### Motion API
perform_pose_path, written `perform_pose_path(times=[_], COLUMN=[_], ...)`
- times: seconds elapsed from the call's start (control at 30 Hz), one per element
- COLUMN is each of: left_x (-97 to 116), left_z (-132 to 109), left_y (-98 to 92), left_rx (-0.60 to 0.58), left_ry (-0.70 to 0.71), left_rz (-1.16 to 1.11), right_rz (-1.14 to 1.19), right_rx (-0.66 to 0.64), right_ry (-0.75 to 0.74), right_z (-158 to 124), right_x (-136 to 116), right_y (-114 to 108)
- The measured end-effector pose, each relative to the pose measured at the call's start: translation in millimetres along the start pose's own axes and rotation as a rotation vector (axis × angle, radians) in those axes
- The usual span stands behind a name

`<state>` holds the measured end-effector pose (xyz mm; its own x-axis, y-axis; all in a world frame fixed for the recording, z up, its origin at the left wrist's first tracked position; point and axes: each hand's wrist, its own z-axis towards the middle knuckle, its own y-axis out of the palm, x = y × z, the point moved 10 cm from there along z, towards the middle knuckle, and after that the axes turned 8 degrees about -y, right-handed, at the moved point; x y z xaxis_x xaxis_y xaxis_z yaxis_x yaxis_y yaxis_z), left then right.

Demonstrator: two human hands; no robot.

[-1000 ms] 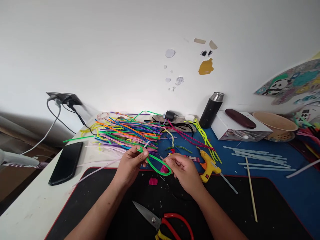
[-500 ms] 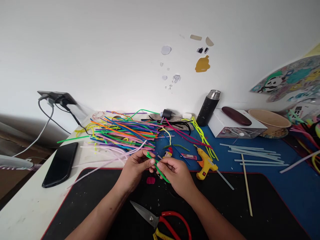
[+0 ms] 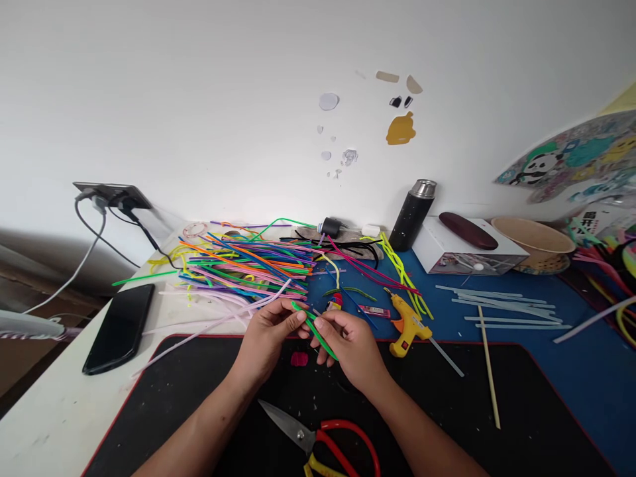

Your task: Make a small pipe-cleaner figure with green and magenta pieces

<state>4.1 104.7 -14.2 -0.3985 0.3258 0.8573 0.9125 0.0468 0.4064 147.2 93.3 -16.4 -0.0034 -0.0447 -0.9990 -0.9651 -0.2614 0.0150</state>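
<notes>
Both hands meet over the far edge of a black mat (image 3: 521,411). My left hand (image 3: 268,338) pinches one end of a green pipe cleaner (image 3: 318,334), thumb and forefinger closed on it. My right hand (image 3: 348,344) grips the same green pipe cleaner, folded into a narrow flat loop between the two hands. A small pink piece (image 3: 299,359) lies on the mat just below the hands. Behind the hands is a heap of pipe cleaners (image 3: 248,265) in many colours.
Red-handled scissors (image 3: 322,437) lie near the mat's front. A yellow glue gun (image 3: 407,321), glue sticks (image 3: 507,308) and a thin wooden stick (image 3: 487,368) lie to the right. A black phone (image 3: 119,328) is at the left, a black flask (image 3: 412,215), white box (image 3: 467,255) and bowl (image 3: 536,242) at the back.
The hands came together and the wide green loop was pressed into a narrow flat fold. The view shifted slightly to the right.
</notes>
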Motion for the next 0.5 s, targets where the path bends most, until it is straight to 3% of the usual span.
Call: perform_pose_path(times=[0.17,0.37,0.5], left_x=[-1,6,8], left_z=[1,-1,-2], left_y=[0.5,1.0,0.3], left_rx=[-0.004,0.017,0.025], left_ry=[0.024,0.083,0.110], left_rz=[0.036,0.062,0.101], right_rz=[-0.081,-0.285,-0.332], right_rx=[-0.002,-0.005,-0.034], right_ry=[-0.054,-0.228,-0.229], right_z=[0,-1,-2], right_x=[-7,-26,-23], right_y=[-1,0,3])
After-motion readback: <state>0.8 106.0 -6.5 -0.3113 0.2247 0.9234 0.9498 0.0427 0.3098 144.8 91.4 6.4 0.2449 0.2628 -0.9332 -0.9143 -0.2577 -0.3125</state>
